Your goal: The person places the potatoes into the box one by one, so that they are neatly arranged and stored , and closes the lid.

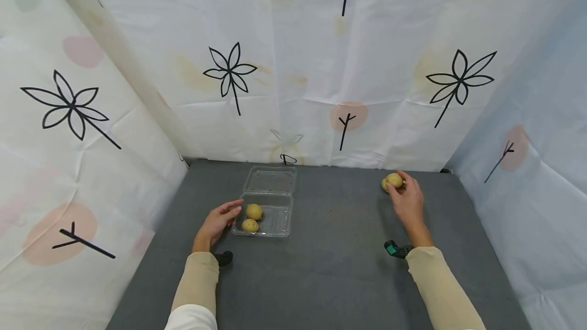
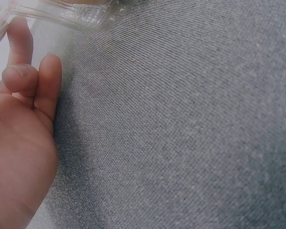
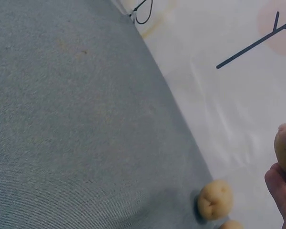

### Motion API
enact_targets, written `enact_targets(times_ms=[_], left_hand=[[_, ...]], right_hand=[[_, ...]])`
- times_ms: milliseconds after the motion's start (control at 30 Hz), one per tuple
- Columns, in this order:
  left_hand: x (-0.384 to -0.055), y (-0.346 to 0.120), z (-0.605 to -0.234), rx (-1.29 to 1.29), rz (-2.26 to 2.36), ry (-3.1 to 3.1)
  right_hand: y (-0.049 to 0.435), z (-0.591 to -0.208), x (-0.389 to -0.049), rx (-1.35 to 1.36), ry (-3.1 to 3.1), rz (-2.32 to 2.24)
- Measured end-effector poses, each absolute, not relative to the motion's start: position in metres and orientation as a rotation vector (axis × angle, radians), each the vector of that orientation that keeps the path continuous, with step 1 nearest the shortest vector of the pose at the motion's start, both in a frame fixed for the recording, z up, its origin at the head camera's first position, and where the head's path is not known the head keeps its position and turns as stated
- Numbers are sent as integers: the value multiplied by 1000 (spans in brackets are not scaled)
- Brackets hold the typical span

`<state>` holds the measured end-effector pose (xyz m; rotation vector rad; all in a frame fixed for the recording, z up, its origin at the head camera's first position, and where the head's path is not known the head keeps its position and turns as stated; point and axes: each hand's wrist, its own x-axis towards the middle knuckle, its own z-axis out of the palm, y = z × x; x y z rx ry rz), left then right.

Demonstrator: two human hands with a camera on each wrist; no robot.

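A clear plastic clamshell container stands on the table with its lid folded back. Two potatoes, one farther back and one nearer, lie in the left part of its base. My left hand is at the container's left side, and a fingertip touches the plastic rim in the left wrist view. Over at the table's far right, my right hand holds a potato between thumb and fingers, raised off the table. Behind it, another potato and part of one more rest on the table.
A grey cloth-covered table spreads between the hands. Patterned white curtains hang along its back and both sides. Dark wrist devices sit at both cuffs.
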<state>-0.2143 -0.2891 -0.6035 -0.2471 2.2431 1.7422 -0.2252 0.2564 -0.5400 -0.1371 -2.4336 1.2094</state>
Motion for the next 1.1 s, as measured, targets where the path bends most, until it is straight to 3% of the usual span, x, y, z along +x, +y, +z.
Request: enact_targets(times_ms=[1100], left_hand=[[-212, -287, -601, -265, 1746, 2265]], right_hand=[[226, -527, -224, -26, -2463, 1312]])
